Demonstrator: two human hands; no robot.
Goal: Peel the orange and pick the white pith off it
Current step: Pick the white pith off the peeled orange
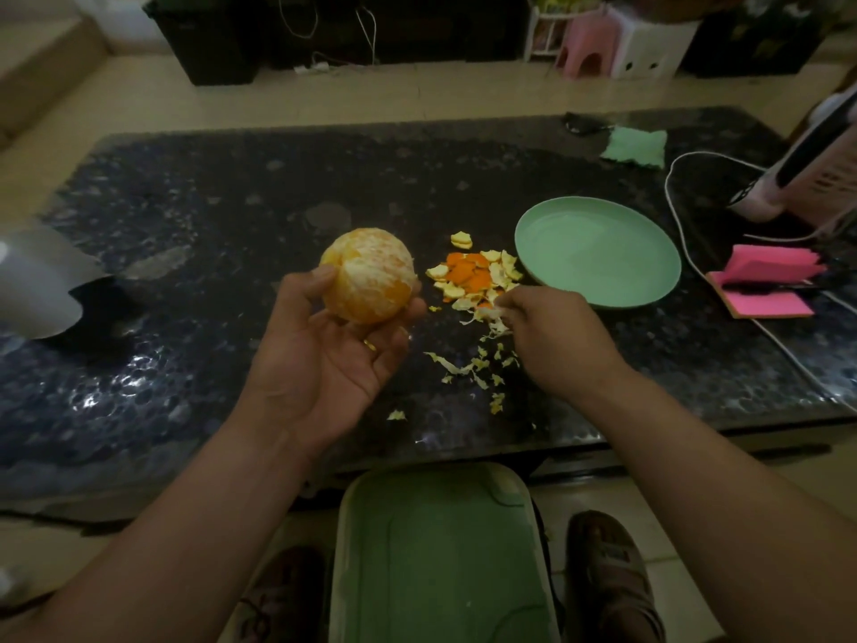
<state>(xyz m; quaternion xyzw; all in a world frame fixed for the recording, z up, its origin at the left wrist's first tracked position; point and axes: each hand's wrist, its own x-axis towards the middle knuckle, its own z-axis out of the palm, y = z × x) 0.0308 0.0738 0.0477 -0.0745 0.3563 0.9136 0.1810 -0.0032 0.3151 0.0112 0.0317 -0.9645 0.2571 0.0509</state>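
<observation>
- Left hand (334, 364) curled round peeled orange (368, 273)
- Right hand (552, 336) pinching pith shred (494, 314), fingertips bunched
- Peel pile (473, 273) on table (185, 215), just beside green plate (598, 252)

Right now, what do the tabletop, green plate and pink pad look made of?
Tabletop: probably polished dark stone or a stone-look top, speckled with glossy glints. Green plate: likely plastic or melamine, even pastel colour, soft sheen. Pink pad: paper, thin stacked sheets fanning at the edge.
</observation>
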